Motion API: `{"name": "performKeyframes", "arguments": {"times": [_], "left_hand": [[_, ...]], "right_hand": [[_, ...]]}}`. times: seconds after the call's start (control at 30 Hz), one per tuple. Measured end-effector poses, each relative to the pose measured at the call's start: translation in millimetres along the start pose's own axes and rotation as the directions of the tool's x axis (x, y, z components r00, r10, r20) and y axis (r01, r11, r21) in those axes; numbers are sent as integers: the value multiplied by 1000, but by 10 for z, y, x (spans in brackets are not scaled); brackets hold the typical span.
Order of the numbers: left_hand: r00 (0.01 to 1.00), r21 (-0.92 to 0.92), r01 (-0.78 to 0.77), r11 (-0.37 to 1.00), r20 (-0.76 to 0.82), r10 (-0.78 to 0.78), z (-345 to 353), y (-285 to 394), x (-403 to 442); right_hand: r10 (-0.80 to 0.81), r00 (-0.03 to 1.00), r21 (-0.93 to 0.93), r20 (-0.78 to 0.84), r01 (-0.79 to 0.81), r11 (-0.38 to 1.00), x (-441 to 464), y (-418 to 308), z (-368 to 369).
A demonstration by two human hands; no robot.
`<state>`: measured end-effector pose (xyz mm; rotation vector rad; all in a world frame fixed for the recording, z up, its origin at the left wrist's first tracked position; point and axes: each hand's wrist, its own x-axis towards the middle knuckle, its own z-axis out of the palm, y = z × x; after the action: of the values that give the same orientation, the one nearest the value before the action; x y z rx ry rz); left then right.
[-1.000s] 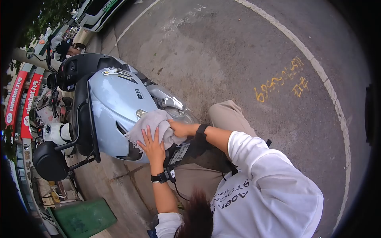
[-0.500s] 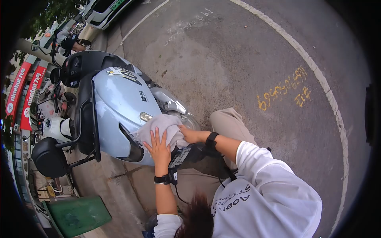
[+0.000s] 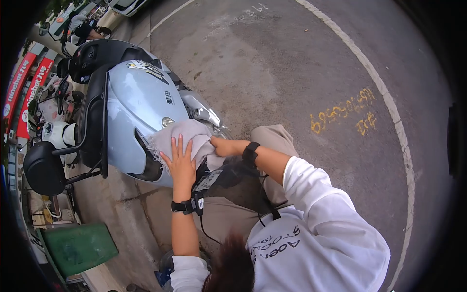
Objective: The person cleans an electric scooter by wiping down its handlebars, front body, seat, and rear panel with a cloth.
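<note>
A pale grey cloth (image 3: 187, 132) with a frayed edge lies bunched over the rear end of a light blue scooter (image 3: 138, 104), covering part of its tail. My left hand (image 3: 183, 163) rests flat on the cloth, fingers spread, pressing it against the bodywork. At the cloth's right side, my right hand (image 3: 226, 147) has its fingers curled round the fabric; the fingertips are partly hidden. Just below the cloth is the scooter's licence plate (image 3: 209, 180). Beside the cloth, the dark tail light (image 3: 148, 165) stays uncovered.
A black backrest (image 3: 44, 168) on a rack juts out left of the scooter. Below it stands a green bin (image 3: 80, 248). Other parked scooters (image 3: 58, 134) line the left, and a white car (image 3: 126, 6) is at the top. A white line (image 3: 374, 73) curves across the pavement.
The view has shifted, so the scooter and both hands appear further left and higher. Both hands remain on the cloth, whose folds have changed slightly.
</note>
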<state>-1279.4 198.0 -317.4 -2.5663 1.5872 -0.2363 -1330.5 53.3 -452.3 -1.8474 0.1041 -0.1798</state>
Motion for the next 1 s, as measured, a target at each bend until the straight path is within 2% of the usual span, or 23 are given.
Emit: {"name": "performKeyframes", "arguments": {"times": [0.07,0.1,0.13,0.2,0.23,0.3,0.33,0.4,0.43,0.53,0.57,0.6,0.63,0.67,0.7,0.73,0.77,0.8,0.83,0.9,0.93,1.0], "left_hand": [[1000,10,21,1000,17,-22,45,-20,-112],[1000,42,13,999,0,-13,40,-75,-108],[1000,34,13,999,1,-13,41,-136,-56],[988,88,30,996,-157,-16,36,-230,135],[989,124,37,992,-149,-18,-42,-226,246],[990,118,39,992,-138,-23,-89,-259,391],[991,115,29,993,-131,-14,-102,-271,452],[991,121,55,991,-131,-39,-90,-232,417],[990,95,37,995,-142,-24,-70,-217,393],[990,42,50,998,-137,-44,21,-115,209],[991,28,68,997,-115,-64,34,-100,155],[990,27,75,997,-120,-71,22,-117,124],[979,3,113,994,-170,-111,3,-149,79],[964,-21,153,988,-218,-154,-25,-192,31],[961,-20,172,985,-216,-173,-77,-264,-7],[953,-91,198,976,-216,-213,-160,-362,-37],[944,-160,220,962,-214,-251,-244,-464,-68],[939,-153,237,959,-215,-266,-327,-556,-98],[927,-198,266,943,-214,-307,-406,-643,-131],[912,-308,300,903,-186,-366,-419,-828,-179],[907,-305,313,899,-185,-378,-320,-875,-210],[887,-329,303,895,-246,-391,-20,-969,-275]], "right_hand": [[111,969,180,219,-151,972,-211,-385,-247],[98,969,280,229,-161,946,-195,-355,-235],[105,967,276,230,-168,946,-140,-329,-193],[-113,991,131,-75,122,984,46,-280,-12],[-114,991,129,-64,121,984,207,-187,130],[-93,961,-26,-262,89,996,449,-72,357],[-98,963,-30,-251,93,995,473,-38,321],[137,989,14,58,-138,990,315,-282,22],[165,976,121,139,-182,976,171,-457,-155],[117,978,46,173,-126,991,3,-462,-404],[176,962,220,207,-221,950,-90,-607,-515],[173,962,214,211,-218,952,-124,-721,-579],[55,996,174,64,-66,983,-135,-817,-613],[-75,994,116,-74,83,990,-122,-881,-610],[-208,968,65,-140,218,974,-73,-966,-536],[-215,969,69,-121,224,972,-9,-1061,-481],[-292,949,45,-122,299,953,46,-1252,-458],[-368,921,22,-125,373,927,109,-1422,-431],[-376,920,31,-113,381,924,175,-1556,-396],[-475,870,-252,-133,434,865,301,-1743,-320],[-480,869,-246,-122,442,863,387,-1685,-221],[-498,862,-552,-101,367,748,572,-1398,32]]}}
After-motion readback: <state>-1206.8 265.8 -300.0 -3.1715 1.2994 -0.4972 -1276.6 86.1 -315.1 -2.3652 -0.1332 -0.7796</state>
